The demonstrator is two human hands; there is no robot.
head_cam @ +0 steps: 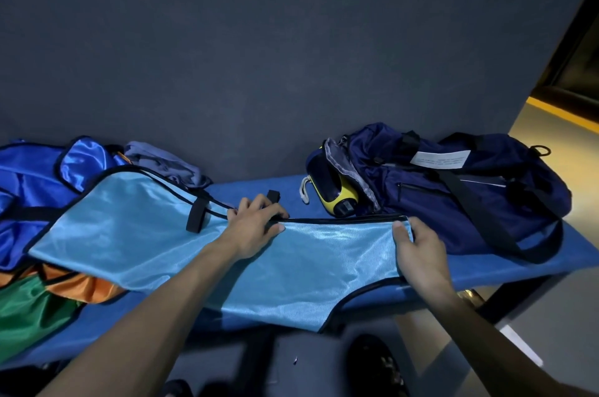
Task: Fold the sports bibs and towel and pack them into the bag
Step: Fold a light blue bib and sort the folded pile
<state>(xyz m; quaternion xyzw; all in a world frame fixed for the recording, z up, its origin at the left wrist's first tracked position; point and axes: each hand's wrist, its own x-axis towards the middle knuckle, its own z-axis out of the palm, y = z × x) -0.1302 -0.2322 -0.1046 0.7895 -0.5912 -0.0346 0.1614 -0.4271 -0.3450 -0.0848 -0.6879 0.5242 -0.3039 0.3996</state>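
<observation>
1. Two bare forearms come up from the bottom edge, with a dark shoe point(372, 361) on the floor between them, under the bench's near edge.
2. The light blue bib point(201, 244) is spread flat across the blue bench point(505, 270), its near corner hanging a bit over the front edge.
3. Right hand point(421, 250) pinches the bib's right end, thumb on top and fingers curled under the cloth.
4. Left hand point(252, 228) sits on the bib's far black-trimmed edge around the middle, thumb on the cloth and fingers curled over the trim, so it's gripping it too.
5. A black strap point(196, 218) lies on the bib just left of that hand.
6. At the near left, a green bib point(29, 315) and an orange bib point(84, 289) are partly tucked under the light blue one.
7. Further back on the left is a shiny dark blue bib point(32, 179), and a grey towel point(165, 166) is bunched up by the wall.
8. On the far right the navy bag point(453, 189) lies on the bench, unzipped at its left end, with a yellow-and-black gadget point(337, 192) poking out of the opening. A white label point(440, 158) is on top of the bag.
</observation>
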